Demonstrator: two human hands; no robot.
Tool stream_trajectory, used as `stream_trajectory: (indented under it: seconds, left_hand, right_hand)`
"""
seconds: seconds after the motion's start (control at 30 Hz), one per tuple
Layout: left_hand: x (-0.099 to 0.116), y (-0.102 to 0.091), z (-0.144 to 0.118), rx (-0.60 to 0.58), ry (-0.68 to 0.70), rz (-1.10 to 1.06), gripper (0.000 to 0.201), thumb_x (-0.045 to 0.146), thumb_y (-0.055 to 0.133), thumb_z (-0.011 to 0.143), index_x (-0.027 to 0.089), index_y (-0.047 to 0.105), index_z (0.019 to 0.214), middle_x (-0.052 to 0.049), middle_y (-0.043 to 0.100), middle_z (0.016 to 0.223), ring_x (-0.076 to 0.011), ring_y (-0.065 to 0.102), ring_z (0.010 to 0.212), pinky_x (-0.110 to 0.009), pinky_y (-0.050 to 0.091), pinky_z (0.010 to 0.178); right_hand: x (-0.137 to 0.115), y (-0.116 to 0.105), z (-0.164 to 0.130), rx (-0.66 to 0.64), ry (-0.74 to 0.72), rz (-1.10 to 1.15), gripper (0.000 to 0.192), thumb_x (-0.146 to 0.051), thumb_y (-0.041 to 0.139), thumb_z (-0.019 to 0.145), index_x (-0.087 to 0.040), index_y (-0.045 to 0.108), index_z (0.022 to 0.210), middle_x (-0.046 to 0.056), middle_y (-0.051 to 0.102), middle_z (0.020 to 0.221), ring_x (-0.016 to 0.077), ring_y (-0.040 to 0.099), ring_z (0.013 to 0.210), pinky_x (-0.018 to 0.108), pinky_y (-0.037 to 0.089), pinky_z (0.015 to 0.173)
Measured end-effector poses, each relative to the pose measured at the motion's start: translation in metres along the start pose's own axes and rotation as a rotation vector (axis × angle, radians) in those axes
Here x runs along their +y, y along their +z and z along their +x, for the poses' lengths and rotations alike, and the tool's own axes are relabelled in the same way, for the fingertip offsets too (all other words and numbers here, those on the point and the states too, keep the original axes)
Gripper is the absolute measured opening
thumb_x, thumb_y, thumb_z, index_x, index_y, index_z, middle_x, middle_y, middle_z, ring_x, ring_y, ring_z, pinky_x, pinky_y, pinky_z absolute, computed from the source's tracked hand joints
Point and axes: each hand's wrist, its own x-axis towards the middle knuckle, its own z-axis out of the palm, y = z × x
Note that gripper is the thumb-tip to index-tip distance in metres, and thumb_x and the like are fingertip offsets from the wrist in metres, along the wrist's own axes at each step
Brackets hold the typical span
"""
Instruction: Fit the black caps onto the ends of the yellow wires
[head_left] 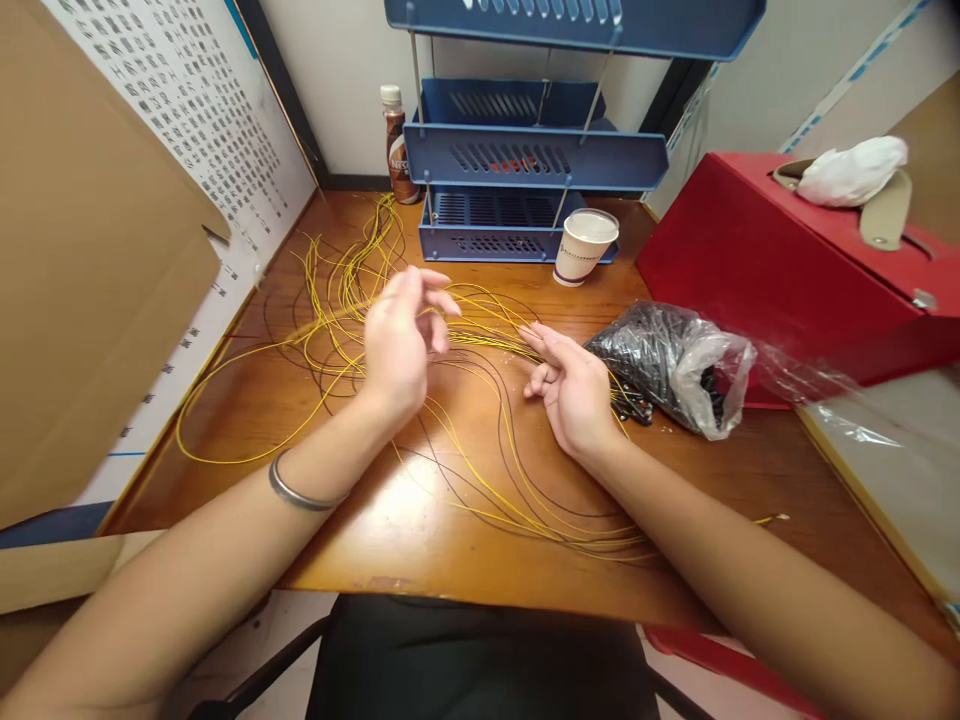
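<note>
Long thin yellow and dark wires (469, 455) lie in loose loops across the wooden table. My left hand (397, 345) is above the middle of the bundle, fingers apart and slightly bent, with no wire visible between them. A blurred yellow streak of wire passes just left of it. My right hand (574, 390) hovers at the right end of the wires, its upper fingers stretched toward them and its lower ones curled. Whether those fingertips touch a wire cannot be made out. Small black wire ends (632, 405) lie just beyond this hand, partly hidden by it.
A clear plastic bag (660, 350) of black pieces lies at right, before a red box (720, 250). Behind stand a paper cup (586, 248), a blue tray rack (536, 158) and a brown bottle (400, 160). Cardboard (90, 250) rises at left.
</note>
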Motion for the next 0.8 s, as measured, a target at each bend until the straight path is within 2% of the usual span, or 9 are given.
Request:
stream_trajectory:
  seconds: [0.13,0.23,0.3,0.37,0.43,0.5,0.6,0.7,0.8]
  left_hand:
    - [0.023,-0.015,0.047,0.126,-0.079,-0.058,0.04,0.055,0.041,0.104,0.022,0.056,0.087,0.003,0.061,0.071,-0.0055,0.036,0.044,-0.026,0.033,0.047]
    - [0.038,-0.023,0.083,0.079,-0.194,0.01,0.041,0.047,0.032,0.109,0.017,0.054,0.092,0.006,0.059,0.07,-0.0014,0.034,0.048,-0.019,0.032,0.052]
    - [0.043,-0.027,0.105,0.038,-0.159,0.104,0.055,0.056,0.018,0.107,0.014,0.052,0.102,0.005,0.061,0.075,0.001,0.037,0.052,-0.015,0.034,0.059]
    - [0.044,-0.032,0.123,0.083,-0.131,0.149,0.061,0.058,0.011,0.105,0.011,0.05,0.103,0.003,0.064,0.079,0.001,0.045,0.057,-0.015,0.038,0.064]
    - [0.04,-0.04,0.136,0.127,-0.11,0.183,0.055,0.053,0.017,0.108,0.011,0.051,0.1,0.002,0.067,0.081,-0.0027,0.056,0.067,-0.016,0.044,0.068]
    - [0.034,-0.05,0.142,0.139,-0.131,0.468,0.046,0.043,0.027,0.109,0.011,0.056,0.092,0.005,0.066,0.07,-0.0047,0.055,0.063,-0.017,0.045,0.065]
    - [0.028,-0.068,0.14,0.104,-0.116,0.623,0.045,0.033,0.043,0.105,0.011,0.063,0.07,0.006,0.056,0.047,-0.0068,0.047,0.056,-0.018,0.039,0.059]
    - [0.027,-0.077,0.126,0.009,-0.05,0.746,0.044,0.027,0.059,0.096,0.015,0.063,0.053,0.008,0.047,0.035,-0.0079,0.046,0.057,-0.02,0.034,0.056]
    - [0.026,-0.068,0.098,-0.124,0.04,0.75,0.049,0.03,0.062,0.094,0.019,0.06,0.046,0.009,0.05,0.037,-0.0075,0.043,0.053,-0.023,0.03,0.056]
  right_hand:
    - [-0.005,-0.002,0.003,0.051,-0.003,0.028,0.028,-0.034,0.066,0.075,-0.018,0.07,0.098,0.012,0.073,0.126,0.0046,0.051,0.044,0.022,0.043,0.041]
    - [-0.005,-0.002,0.001,0.034,-0.004,0.004,0.033,-0.034,0.068,0.072,-0.016,0.069,0.1,0.013,0.073,0.125,0.0051,0.052,0.044,0.021,0.04,0.039]
    - [-0.004,-0.002,-0.001,0.013,0.0,-0.011,0.035,-0.035,0.068,0.072,-0.016,0.068,0.102,0.013,0.071,0.127,0.005,0.054,0.046,0.02,0.04,0.038]
    - [-0.004,-0.002,-0.001,-0.004,0.005,-0.013,0.038,-0.034,0.067,0.074,-0.018,0.064,0.108,0.012,0.069,0.131,0.0066,0.058,0.052,0.02,0.042,0.039]
    - [-0.003,-0.002,-0.001,-0.009,0.007,-0.01,0.046,-0.033,0.068,0.075,-0.021,0.058,0.118,0.01,0.069,0.129,0.0103,0.063,0.063,0.02,0.047,0.042]
    - [-0.002,-0.001,0.0,-0.005,-0.01,-0.021,0.056,-0.032,0.07,0.075,-0.024,0.051,0.127,0.006,0.072,0.116,0.0137,0.066,0.074,0.021,0.051,0.048]
    - [0.001,-0.001,-0.001,-0.024,-0.082,-0.08,0.055,-0.031,0.07,0.078,-0.024,0.049,0.129,-0.002,0.07,0.083,0.0142,0.062,0.07,0.022,0.052,0.053]
    - [-0.001,-0.002,-0.006,-0.147,-0.167,-0.21,0.028,-0.032,0.066,0.083,-0.019,0.062,0.108,-0.008,0.056,0.058,0.0111,0.051,0.054,0.022,0.044,0.052]
    - [-0.014,-0.002,-0.017,-0.327,-0.218,-0.329,0.018,-0.033,0.063,0.088,-0.017,0.069,0.084,-0.005,0.055,0.057,0.0094,0.049,0.054,0.022,0.039,0.052]
